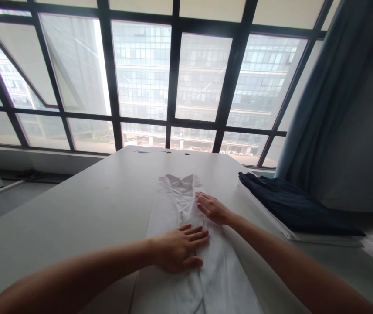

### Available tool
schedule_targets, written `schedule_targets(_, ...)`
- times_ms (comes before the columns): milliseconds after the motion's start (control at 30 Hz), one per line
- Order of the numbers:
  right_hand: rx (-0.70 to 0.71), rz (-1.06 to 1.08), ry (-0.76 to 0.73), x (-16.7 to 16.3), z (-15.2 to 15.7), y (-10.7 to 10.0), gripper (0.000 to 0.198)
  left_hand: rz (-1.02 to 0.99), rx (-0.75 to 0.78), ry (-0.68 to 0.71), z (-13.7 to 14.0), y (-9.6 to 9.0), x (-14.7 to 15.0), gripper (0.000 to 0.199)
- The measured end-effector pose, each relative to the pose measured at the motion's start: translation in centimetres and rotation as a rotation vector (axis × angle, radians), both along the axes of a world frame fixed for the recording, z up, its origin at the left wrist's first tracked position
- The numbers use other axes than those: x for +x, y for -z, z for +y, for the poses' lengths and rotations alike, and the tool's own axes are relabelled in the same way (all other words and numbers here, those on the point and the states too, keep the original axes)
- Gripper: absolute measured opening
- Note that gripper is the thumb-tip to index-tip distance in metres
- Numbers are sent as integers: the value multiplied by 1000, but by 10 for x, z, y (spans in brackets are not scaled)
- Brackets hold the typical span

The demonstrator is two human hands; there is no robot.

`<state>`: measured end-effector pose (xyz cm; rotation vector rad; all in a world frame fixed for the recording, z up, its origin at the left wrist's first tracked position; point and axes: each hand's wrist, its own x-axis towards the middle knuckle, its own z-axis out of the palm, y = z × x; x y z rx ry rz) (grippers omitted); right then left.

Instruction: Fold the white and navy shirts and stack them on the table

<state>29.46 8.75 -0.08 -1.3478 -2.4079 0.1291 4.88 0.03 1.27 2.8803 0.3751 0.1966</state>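
A white garment with a collar point(160, 218) lies lengthwise on the white table, its collar end pointing toward the window. My left hand point(181, 247) rests flat on the middle of it, fingers spread and pointing right. Farther up, my right hand point(213, 208) lies along the right side of the collar, fingers stretched out over the cloth. Neither hand grips anything. Light creases run down the front of the garment below my left hand, and its lower end leaves the picture at the bottom.
The white table point(95, 205) reaches to the window wall. Folded dark navy cloth point(291, 203) sits on a white stack point(327, 238) at the right. A blue-grey curtain point(323, 104) hangs behind it. Some pale sheets point(145, 149) lie at the far edge, near two small holes.
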Motion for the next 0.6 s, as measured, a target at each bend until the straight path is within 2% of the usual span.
schedule_targets(133, -203, -193, 153, -1, 61, 11, 63, 32, -101, -23, -1, -5, 0, 66)
schedule_targets(333, -259, -221, 366, -9, 129, 7, 65, 22, -175, -39, -1, -11, -1, 68)
schedule_targets(467, -241, -203, 474, -12, 149, 8, 64, 3, -181, -26, 1, -9, -2, 69)
schedule_targets(600, -121, -176, 540, -8, 141, -1, 63, 1, -139, -2, 25, -5, -7, 65)
